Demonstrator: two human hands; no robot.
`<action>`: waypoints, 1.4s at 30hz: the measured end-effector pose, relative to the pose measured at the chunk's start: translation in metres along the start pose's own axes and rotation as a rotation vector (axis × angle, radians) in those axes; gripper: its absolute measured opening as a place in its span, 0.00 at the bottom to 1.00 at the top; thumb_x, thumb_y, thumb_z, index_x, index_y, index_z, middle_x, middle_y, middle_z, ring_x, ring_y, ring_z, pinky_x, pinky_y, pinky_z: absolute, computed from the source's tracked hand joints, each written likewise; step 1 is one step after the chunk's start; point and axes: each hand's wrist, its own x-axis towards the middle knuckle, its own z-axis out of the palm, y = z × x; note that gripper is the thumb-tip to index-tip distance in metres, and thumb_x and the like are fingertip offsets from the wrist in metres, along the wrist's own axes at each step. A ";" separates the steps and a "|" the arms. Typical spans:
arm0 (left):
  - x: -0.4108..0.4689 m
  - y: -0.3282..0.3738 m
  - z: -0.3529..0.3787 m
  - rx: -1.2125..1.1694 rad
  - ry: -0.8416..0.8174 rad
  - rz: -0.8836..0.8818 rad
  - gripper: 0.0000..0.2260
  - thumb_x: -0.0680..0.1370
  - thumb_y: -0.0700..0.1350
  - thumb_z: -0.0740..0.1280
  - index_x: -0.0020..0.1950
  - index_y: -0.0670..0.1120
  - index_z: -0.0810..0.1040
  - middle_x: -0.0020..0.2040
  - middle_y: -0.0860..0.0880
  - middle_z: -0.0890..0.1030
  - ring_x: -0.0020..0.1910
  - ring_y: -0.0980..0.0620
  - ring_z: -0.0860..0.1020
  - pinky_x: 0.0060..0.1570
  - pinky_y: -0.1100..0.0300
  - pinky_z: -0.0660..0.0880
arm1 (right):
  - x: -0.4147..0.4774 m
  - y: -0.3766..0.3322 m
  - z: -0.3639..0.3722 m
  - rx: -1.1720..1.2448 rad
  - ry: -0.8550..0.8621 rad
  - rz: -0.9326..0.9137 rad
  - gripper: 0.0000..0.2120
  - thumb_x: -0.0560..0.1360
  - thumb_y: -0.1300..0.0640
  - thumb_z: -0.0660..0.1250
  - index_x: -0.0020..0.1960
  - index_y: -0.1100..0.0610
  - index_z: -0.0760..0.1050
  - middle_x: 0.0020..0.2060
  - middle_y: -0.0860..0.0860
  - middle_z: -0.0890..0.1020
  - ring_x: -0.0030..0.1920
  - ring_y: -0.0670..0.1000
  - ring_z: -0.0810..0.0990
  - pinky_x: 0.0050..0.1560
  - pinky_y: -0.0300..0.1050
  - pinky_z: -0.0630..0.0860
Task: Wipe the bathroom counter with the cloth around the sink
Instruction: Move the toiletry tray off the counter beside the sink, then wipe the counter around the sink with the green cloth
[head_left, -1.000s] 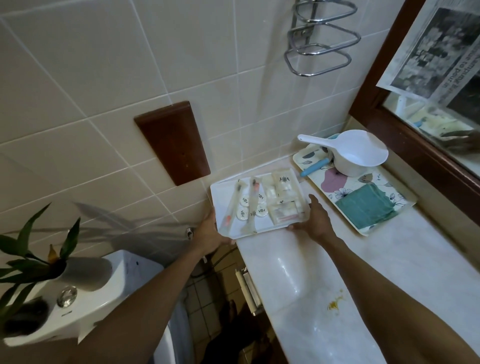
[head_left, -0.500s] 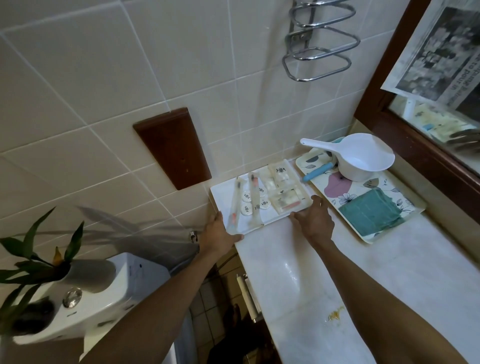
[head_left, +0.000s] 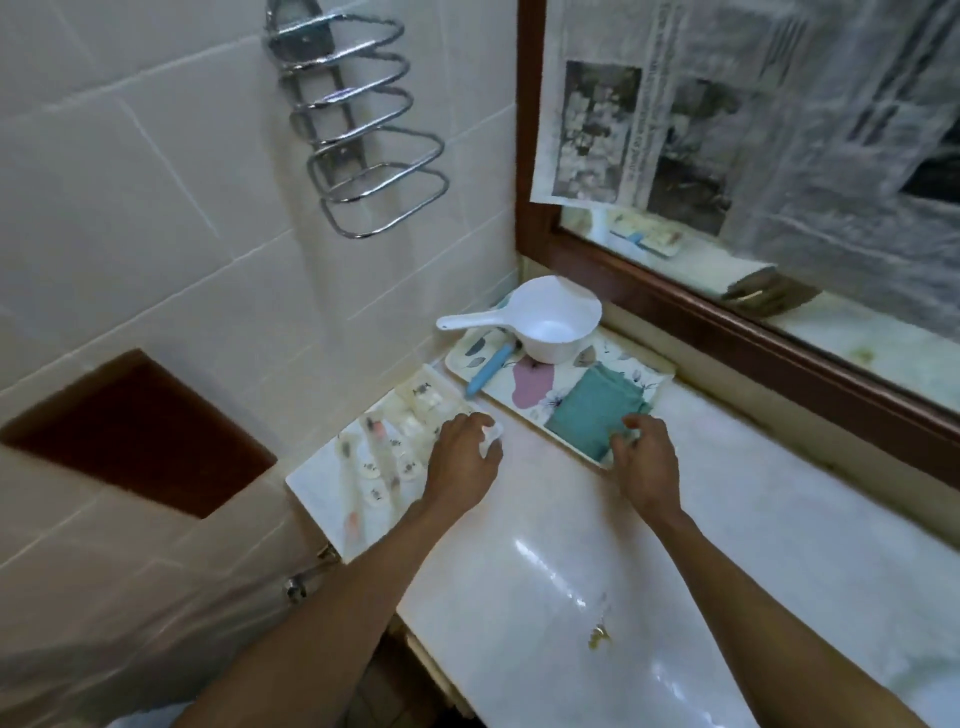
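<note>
No brand or label reads clearly; the newsprint taped over the mirror is too blurred to make out, and the small marks on the sachets are illegible.

Both forearms reach forward over the pale surface, palms down. The left hand rests at the near right corner of the white tray, fingers curled loosely over its rim; whether this grip actually pinches the rim cannot be told. Toiletry tubes and sachets lie just left of that grip.

The right hand hovers at the near edge of the floral tray, its grip half open, fingers bent, fingertips at or touching the teal cloth, holding nothing yet. The cloth lies folded on that tray, directly ahead of the right grip. Beyond it stand a white scoop and a blue handle. A yellow stain marks the surface behind the right grip, near the wrist side.
</note>
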 end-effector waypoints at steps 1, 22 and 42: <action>0.013 0.009 0.009 -0.019 -0.033 0.025 0.13 0.79 0.45 0.68 0.63 0.44 0.78 0.55 0.45 0.80 0.58 0.45 0.76 0.57 0.57 0.71 | 0.003 0.008 -0.006 -0.005 0.016 0.048 0.14 0.80 0.53 0.63 0.64 0.57 0.73 0.62 0.56 0.75 0.52 0.57 0.80 0.56 0.53 0.76; 0.127 0.084 0.122 -0.139 -0.302 -0.029 0.08 0.78 0.39 0.67 0.54 0.46 0.69 0.48 0.45 0.79 0.51 0.40 0.79 0.44 0.56 0.71 | 0.015 0.032 0.003 0.324 -0.018 0.338 0.15 0.82 0.53 0.62 0.64 0.58 0.77 0.51 0.55 0.84 0.50 0.54 0.83 0.60 0.53 0.77; 0.077 0.175 0.228 0.329 -0.286 0.643 0.24 0.83 0.51 0.57 0.76 0.42 0.65 0.77 0.38 0.65 0.76 0.38 0.63 0.75 0.46 0.61 | -0.008 0.199 -0.144 -0.433 0.080 0.275 0.26 0.82 0.49 0.60 0.75 0.61 0.65 0.78 0.61 0.60 0.77 0.61 0.60 0.76 0.56 0.59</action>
